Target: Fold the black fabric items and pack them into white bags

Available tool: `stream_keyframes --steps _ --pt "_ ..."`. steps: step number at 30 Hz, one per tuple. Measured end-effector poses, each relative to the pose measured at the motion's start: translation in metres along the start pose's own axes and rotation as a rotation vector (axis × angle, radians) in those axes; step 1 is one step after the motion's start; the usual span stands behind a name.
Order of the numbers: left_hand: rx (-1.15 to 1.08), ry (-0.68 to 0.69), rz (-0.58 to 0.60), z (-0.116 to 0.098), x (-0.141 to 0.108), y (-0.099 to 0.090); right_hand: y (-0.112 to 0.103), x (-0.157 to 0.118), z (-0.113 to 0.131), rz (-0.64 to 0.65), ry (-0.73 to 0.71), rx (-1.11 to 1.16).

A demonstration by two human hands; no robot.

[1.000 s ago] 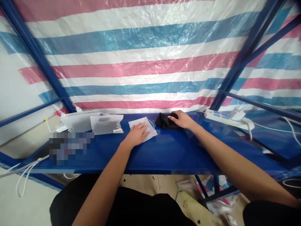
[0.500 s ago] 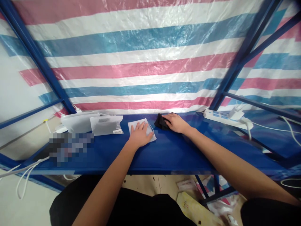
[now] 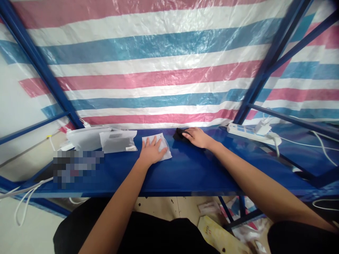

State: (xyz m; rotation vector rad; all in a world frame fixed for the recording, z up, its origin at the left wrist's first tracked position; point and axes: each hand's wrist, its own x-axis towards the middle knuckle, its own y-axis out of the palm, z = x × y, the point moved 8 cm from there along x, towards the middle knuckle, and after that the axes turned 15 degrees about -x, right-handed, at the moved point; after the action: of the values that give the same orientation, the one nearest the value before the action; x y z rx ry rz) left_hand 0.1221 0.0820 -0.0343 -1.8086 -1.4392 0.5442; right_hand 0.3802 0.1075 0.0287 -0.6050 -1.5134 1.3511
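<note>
My left hand [image 3: 151, 150] lies flat with its fingers spread on a small white translucent pouch [image 3: 166, 152], pressing it against the blue shelf [image 3: 169, 176]. A thin dark line curves along the pouch's right side. To the right, my right hand [image 3: 197, 137] closes over a crumpled black cloth [image 3: 180, 134], its thumb lying along the near side. Part of the cloth is hidden under the palm and fingers. Left of the pouch stands a frosted bag [image 3: 118, 141] with a small white label and something grey inside.
Another frosted bag [image 3: 87, 137] stands behind at the left, beside a blurred-out patch. A white power strip [image 3: 239, 131] with plugged-in chargers sits at the right. Blue metal posts [image 3: 254, 83] frame a striped plastic sheet [image 3: 159, 77]. A yellow packet [image 3: 219, 234] lies on the floor below.
The right hand has shifted slightly over the black cloth, which now looks more bunched under the fingers. The left hand stays flat on the pouch. The whole view has moved a little.
</note>
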Motion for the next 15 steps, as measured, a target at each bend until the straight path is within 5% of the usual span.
stream_keyframes --steps 5,11,15 --pt "0.015 -0.035 0.019 0.003 0.002 -0.003 -0.034 -0.003 -0.035 -0.173 0.338 0.343" --pt "0.024 -0.009 0.042 0.011 0.006 -0.005 -0.058 -0.016 -0.059 -0.325 0.507 1.222" --pt "-0.015 0.001 0.021 0.016 0.008 -0.005 -0.081 -0.035 -0.082 -0.432 0.580 1.183"
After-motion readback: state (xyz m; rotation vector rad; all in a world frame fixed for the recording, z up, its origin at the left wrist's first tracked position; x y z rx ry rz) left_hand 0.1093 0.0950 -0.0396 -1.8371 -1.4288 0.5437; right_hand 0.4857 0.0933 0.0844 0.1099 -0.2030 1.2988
